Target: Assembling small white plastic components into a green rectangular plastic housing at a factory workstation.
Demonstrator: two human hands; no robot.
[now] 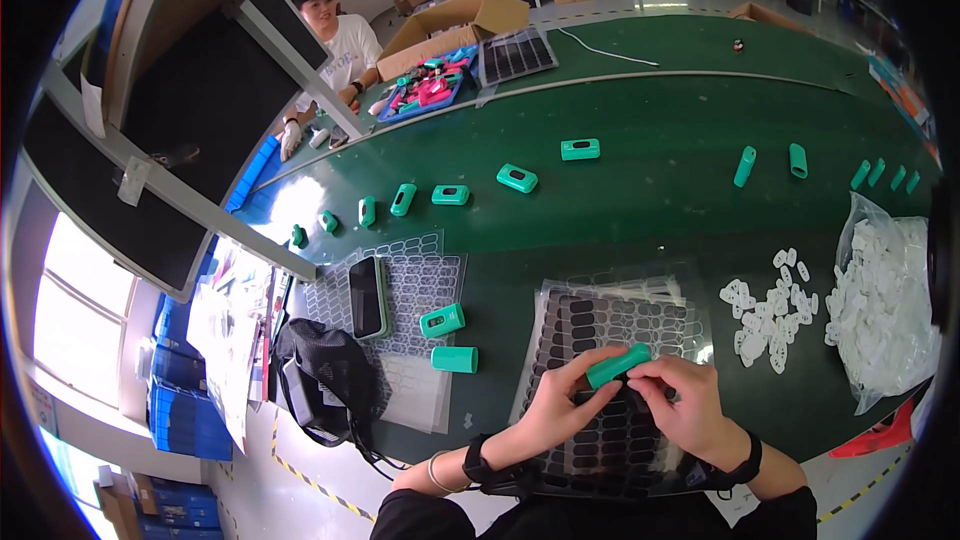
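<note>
A green plastic casing [612, 367] is gripped between the thumb and fingers of my left hand [562, 402], above the sticker sheets. My right hand [688, 408] is closed in a pinch at the casing's right end; whatever its fingertips hold is hidden. Under both hands lies a stack of clear sheets with black rounded stickers [575, 320]. A green casing with a dark window [442, 320] and a plain green casing [455, 359] rest to the left. Small white plastic parts [768, 318] are scattered to the right, beside a clear bag [880, 290] full of similar ones.
More green casings [517, 178] stand spaced out across the green table [660, 210]. A phone [369, 298] and a black mesh pouch [325, 380] lie at left. Beyond a low ridge are a blue tray [430, 90] of colourful parts, a cardboard box [455, 25] and another person [345, 50].
</note>
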